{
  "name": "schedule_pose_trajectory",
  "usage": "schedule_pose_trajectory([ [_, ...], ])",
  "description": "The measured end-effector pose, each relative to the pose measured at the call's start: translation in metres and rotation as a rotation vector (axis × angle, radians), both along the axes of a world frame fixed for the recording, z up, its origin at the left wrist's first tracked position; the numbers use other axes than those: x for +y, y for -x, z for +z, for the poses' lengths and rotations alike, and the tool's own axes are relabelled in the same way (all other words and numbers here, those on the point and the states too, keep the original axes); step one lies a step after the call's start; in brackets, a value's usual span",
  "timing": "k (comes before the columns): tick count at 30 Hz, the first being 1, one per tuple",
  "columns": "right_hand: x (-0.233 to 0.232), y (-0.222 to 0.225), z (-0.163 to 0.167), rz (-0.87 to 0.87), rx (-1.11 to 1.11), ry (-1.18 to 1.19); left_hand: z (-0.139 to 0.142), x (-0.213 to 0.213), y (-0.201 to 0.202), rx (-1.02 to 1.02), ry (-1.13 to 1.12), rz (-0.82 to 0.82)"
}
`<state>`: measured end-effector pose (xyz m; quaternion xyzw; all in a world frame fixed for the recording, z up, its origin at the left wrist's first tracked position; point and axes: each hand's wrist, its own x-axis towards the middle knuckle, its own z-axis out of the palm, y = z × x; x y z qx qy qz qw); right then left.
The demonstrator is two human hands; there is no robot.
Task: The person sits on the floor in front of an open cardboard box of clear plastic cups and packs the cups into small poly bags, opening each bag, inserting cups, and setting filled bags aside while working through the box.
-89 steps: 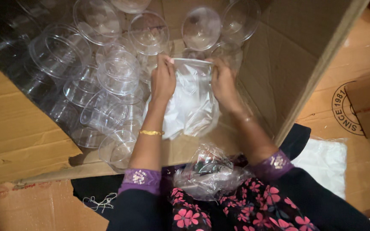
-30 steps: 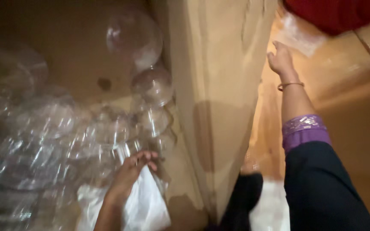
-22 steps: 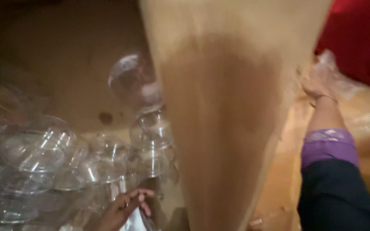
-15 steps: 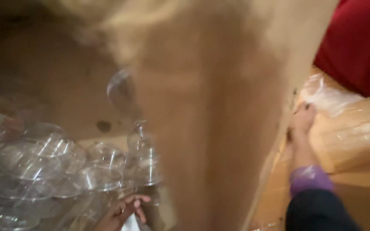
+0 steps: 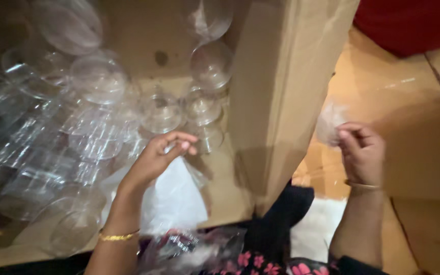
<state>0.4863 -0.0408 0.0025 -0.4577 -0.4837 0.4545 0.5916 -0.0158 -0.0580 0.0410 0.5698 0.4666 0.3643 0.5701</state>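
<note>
My left hand (image 5: 159, 158) is inside a large cardboard box (image 5: 276, 91), fingers curled on the top edge of a clear plastic bag (image 5: 171, 198) that lies on the box floor. Stacks of clear plastic cups and domed lids (image 5: 77, 127) crowd the box to the left of that hand. My right hand (image 5: 362, 153) is outside the box, to the right of its wall, pinching a small crumpled piece of clear plastic film (image 5: 329, 119) between its fingertips.
More crumpled clear plastic (image 5: 194, 249) lies on my lap at the bottom. A flattened cardboard sheet (image 5: 423, 153) covers the ground on the right. A red object (image 5: 408, 23) is at the top right. A white cloth (image 5: 317, 229) lies near my knee.
My right hand has drawn back from its far reach on the right and now holds plastic film near the box wall. My left hand has stayed on the bag in the box.
</note>
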Motion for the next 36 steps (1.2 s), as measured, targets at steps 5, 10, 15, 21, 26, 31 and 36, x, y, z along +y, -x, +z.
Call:
schedule_pose_trajectory([
  [5, -0.064, 0.091, 0.081, 0.276, 0.260, -0.096, 0.068, -0.023, -0.018, -0.066, -0.297, -0.150],
  [10, -0.065, 0.197, 0.089, 0.627, 0.036, 0.167, 0.114, -0.058, 0.000, -0.031, -0.704, -0.181],
  [15, -0.062, 0.259, 0.095, 0.635, 0.173, 0.218, 0.115, -0.068, 0.032, 0.382, -0.553, -0.274],
  [21, -0.058, 0.284, 0.120, 0.708, -0.548, -0.180, 0.079, -0.079, 0.071, 0.266, -0.685, -0.080],
  [26, -0.085, 0.291, 0.141, 1.146, -0.027, -0.438, 0.053, -0.086, 0.081, -0.701, -0.356, -0.341],
  [31, -0.054, 0.315, 0.139, 0.686, 0.289, -0.024, 0.039, -0.060, 0.084, -0.242, -0.301, 0.044],
  [36, -0.016, 0.320, 0.112, 0.798, -0.301, -0.211, 0.017, -0.043, 0.070, 0.017, -0.353, 0.170],
])
